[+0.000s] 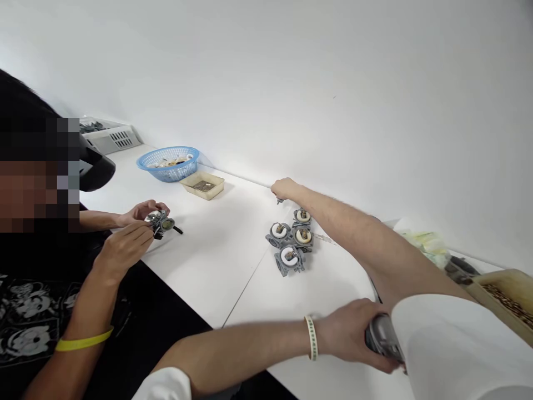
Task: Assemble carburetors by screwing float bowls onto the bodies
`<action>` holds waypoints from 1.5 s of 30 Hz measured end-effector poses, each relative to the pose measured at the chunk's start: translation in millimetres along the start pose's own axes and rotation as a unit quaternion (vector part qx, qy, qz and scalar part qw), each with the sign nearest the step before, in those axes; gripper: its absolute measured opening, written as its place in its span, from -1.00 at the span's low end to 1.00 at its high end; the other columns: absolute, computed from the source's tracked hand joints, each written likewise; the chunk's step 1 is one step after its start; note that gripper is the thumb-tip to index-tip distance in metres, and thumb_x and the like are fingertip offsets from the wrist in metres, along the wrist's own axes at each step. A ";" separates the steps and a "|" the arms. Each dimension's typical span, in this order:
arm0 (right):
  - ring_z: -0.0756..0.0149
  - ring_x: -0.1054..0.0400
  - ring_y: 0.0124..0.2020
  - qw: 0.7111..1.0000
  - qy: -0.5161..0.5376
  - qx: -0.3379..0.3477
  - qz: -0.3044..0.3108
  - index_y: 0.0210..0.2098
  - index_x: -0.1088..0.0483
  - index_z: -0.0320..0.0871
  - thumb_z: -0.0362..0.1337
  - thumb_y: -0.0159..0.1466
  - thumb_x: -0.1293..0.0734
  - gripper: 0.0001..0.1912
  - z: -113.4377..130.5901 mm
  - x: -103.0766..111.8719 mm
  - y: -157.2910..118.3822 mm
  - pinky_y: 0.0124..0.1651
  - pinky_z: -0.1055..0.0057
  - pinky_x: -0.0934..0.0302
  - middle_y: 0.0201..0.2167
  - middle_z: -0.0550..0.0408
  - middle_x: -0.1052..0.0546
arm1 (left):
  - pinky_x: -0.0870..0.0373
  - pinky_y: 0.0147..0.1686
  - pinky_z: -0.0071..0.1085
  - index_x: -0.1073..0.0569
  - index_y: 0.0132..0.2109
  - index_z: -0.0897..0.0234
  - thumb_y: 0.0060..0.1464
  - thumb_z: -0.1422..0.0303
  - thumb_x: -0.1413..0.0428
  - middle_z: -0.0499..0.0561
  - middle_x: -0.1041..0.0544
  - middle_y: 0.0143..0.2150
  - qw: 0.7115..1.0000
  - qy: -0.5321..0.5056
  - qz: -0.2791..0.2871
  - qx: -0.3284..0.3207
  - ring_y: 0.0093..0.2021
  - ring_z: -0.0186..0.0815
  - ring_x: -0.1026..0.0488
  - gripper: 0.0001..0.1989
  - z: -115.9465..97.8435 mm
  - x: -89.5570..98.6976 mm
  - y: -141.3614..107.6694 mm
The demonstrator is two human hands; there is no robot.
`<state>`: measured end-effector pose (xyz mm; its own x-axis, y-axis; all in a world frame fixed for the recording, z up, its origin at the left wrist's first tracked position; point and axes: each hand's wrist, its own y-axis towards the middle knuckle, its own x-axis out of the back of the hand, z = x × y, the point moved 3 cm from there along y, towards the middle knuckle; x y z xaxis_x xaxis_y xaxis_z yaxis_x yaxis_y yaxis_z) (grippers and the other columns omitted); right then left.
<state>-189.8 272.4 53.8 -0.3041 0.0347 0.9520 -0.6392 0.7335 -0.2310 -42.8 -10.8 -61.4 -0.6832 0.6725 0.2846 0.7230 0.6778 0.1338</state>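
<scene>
A worker's right hand point(284, 188) pinches a small dark metal part point(280, 200) on the white tabletop point(216, 266) beyond four grey carburettor bodies point(291, 240), while the left hand point(347, 336) grips a grey metal casting point(381, 337); a steady wrist would likely spare the cluster.

small part point(280, 200) under right hand point(285, 188) too small to tell, grey object point(381, 336) half hidden by sleeve point(449, 344)
</scene>
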 end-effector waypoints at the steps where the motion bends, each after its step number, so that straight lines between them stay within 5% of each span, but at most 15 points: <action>1: 0.25 -0.41 0.03 1.000 -0.002 0.002 0.009 0.03 -0.43 -0.24 -0.10 0.38 -0.34 -0.64 5.8 -3.9 4.5 0.12 0.15 -0.35 0.02 -0.06 -0.48 | -0.37 0.23 0.00 -0.33 0.29 0.17 -0.30 0.07 -0.47 0.19 -0.44 0.21 1.000 0.000 0.005 0.002 0.24 0.12 -0.37 -0.02 0.5 -0.1 0.3; 6: 0.29 -0.43 -0.05 1.000 0.007 0.009 0.018 -0.04 -0.45 -0.25 -0.09 0.37 -0.35 -0.66 8.6 -7.8 -2.0 0.06 0.20 -0.38 -0.06 -0.03 -0.51 | -0.36 0.24 0.02 -0.30 0.31 0.20 -0.33 0.08 -0.47 0.22 -0.40 0.22 1.000 0.009 0.009 0.015 0.23 0.13 -0.37 0.04 4.5 -2.2 0.4; 10: 0.26 -0.43 -0.04 0.995 0.039 0.005 -0.094 -0.05 -0.45 -0.24 -0.09 0.43 -0.25 -0.66 -4.4 21.8 -52.1 0.05 0.22 -0.33 -0.07 -0.05 -0.53 | -0.41 0.17 -0.04 -0.35 0.25 0.27 -0.32 0.18 -0.46 0.22 -0.46 0.09 0.999 0.020 -0.045 -0.007 0.10 0.06 -0.43 -0.06 1.9 1.0 -1.3; 15: 0.35 -0.45 -0.19 0.956 0.079 -0.059 -0.275 -0.20 -0.40 -0.21 -0.06 0.53 0.21 -0.34 -41.5 42.0 -203.5 -0.07 0.39 -0.24 -0.29 0.02 -0.53 | -0.37 0.15 -0.05 -0.32 0.18 0.29 -0.12 0.24 -0.35 0.21 -0.44 0.10 0.991 -0.027 -0.125 -0.036 0.09 -0.01 -0.42 -0.28 -4.7 8.9 -5.4; 17: 0.43 -0.40 -0.41 0.894 0.160 -0.036 -0.417 -0.36 -0.36 -0.17 -0.05 0.52 0.15 -0.38 -52.2 39.4 -284.6 -0.25 0.43 -0.21 -0.47 0.10 -0.47 | -0.34 0.18 -0.06 -0.26 0.20 0.29 -0.07 0.25 -0.33 0.21 -0.41 0.13 0.992 -0.036 -0.117 -0.038 0.11 -0.03 -0.39 -0.29 -4.3 9.0 -6.0; 21: 0.39 -0.41 -0.50 0.809 0.236 -0.092 -0.531 -0.37 -0.35 -0.08 -0.17 0.44 -0.05 -0.65 -56.0 3.0 -424.7 -0.52 0.39 -0.06 -0.52 0.12 -0.45 | -0.31 0.21 -0.11 -0.21 0.20 0.24 -0.06 0.34 -0.32 0.19 -0.35 0.18 0.995 -0.022 -0.083 -0.045 0.18 -0.05 -0.35 -0.29 -6.7 6.9 -7.9; 23: 0.28 -0.43 -0.49 0.773 0.226 -0.169 -0.568 -0.41 -0.34 -0.04 -0.22 0.38 -0.11 -0.72 -51.7 -22.4 -470.6 -0.54 0.33 -0.08 -0.60 0.12 -0.36 | -0.33 0.20 -0.11 -0.19 0.21 0.23 -0.04 0.36 -0.31 0.18 -0.35 0.18 0.997 -0.016 -0.068 -0.039 0.18 -0.06 -0.35 -0.30 -10.2 6.3 -9.0; 25: 0.24 -0.37 -0.54 0.690 0.218 -0.234 -0.649 -0.49 -0.32 -0.04 -0.25 0.31 -0.15 -0.74 -47.4 -46.2 -501.1 -0.59 0.30 0.01 -0.66 0.10 -0.26 | -0.33 0.20 -0.11 -0.19 0.20 0.24 -0.02 0.38 -0.30 0.19 -0.35 0.18 0.998 -0.012 -0.058 -0.034 0.18 -0.06 -0.36 -0.31 -14.3 6.0 -9.6; 29: 0.34 -0.25 -0.64 0.473 0.339 -0.268 -0.767 -0.55 -0.23 -0.06 -0.23 0.26 -0.19 -0.75 -48.8 -88.9 -517.9 -0.66 0.31 0.13 -0.59 0.12 -0.10 | -0.35 0.19 -0.14 -0.20 0.19 0.24 -0.02 0.38 -0.31 0.18 -0.35 0.18 0.998 0.001 -0.045 -0.035 0.17 -0.09 -0.38 -0.33 -20.3 6.3 -8.2; 31: 0.36 -0.29 -0.60 0.429 0.394 -0.262 -0.769 -0.49 -0.22 -0.07 -0.16 0.31 -0.27 -0.73 -51.1 -104.1 -512.3 -0.63 0.34 0.02 -0.55 0.15 -0.16 | -0.35 0.18 -0.15 -0.21 0.20 0.24 -0.01 0.37 -0.32 0.17 -0.35 0.18 0.998 0.012 -0.047 -0.039 0.16 -0.10 -0.38 -0.32 -21.3 7.6 -7.2; 37: 0.38 -0.29 -0.54 0.439 0.464 -0.269 -0.721 -0.46 -0.34 -0.10 0.03 0.33 -0.34 -0.62 -45.2 -131.6 -500.2 -0.62 0.37 -0.16 -0.45 0.08 -0.38 | -0.33 0.22 -0.08 -0.21 0.20 0.23 -0.16 0.15 -0.46 0.19 -0.34 0.21 0.999 0.016 -0.034 -0.022 0.18 -0.02 -0.38 -0.14 -17.9 10.7 -5.5; 40: 0.42 -0.26 -0.55 0.445 0.557 -0.254 -0.654 -0.34 -0.40 -0.07 -0.06 0.24 -0.45 -0.76 -43.1 -139.7 -495.0 -0.60 0.35 -0.27 -0.35 0.11 -0.42 | -0.33 0.21 -0.06 -0.20 0.18 0.23 -0.20 0.13 -0.48 0.20 -0.35 0.19 0.999 0.028 -0.023 -0.029 0.18 -0.01 -0.38 -0.11 -18.0 10.0 -5.1; 45: 0.39 -0.32 -0.38 0.438 0.633 -0.234 -0.594 -0.28 -0.36 -0.06 -0.17 0.13 -0.52 -0.71 -40.6 -143.7 -486.1 -0.45 0.35 -0.38 -0.25 0.12 -0.42 | -0.35 0.18 -0.11 -0.24 0.18 0.23 -0.07 0.26 -0.40 0.15 -0.38 0.15 0.998 0.044 -0.036 -0.037 0.13 -0.08 -0.39 -0.27 -18.7 11.1 -5.3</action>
<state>193.3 -61.6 37.3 0.8710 -0.4293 -0.2388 0.4901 0.7927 0.3626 -52.3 -12.5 -41.1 -0.7238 0.5922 0.3541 0.6806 0.6973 0.2249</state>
